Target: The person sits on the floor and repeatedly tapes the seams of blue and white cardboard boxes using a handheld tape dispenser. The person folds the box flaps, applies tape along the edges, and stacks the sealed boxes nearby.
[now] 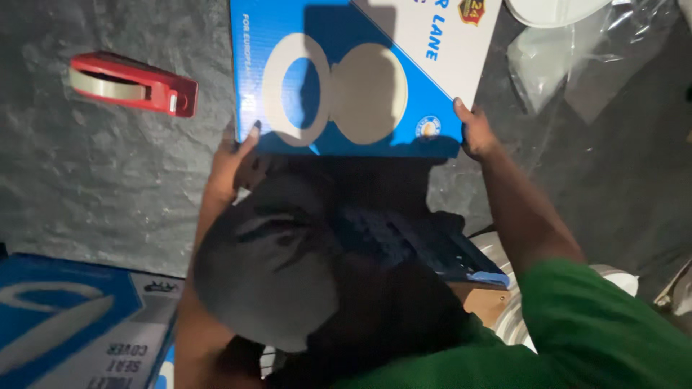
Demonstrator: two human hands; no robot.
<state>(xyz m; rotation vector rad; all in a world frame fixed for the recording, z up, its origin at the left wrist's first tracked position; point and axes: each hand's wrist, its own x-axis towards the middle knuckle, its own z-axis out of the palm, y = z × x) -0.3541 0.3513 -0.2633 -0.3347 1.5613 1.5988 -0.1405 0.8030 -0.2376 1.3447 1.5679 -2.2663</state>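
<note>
A flat blue and white cardboard box (360, 65) printed with a picture of a toilet seat lies on the dark floor at top centre. My left hand (234, 162) grips its near left corner. My right hand (476, 133) grips its near right corner, with the fingers on the box's edge. My knees and dark trousers fill the middle of the view and hide the floor under the box's near edge.
A red tape dispenser (133, 83) lies on the floor to the left. Clear plastic wrap (569, 57) and a white round object (551, 11) sit at top right. Another blue and white box (72, 324) lies at bottom left.
</note>
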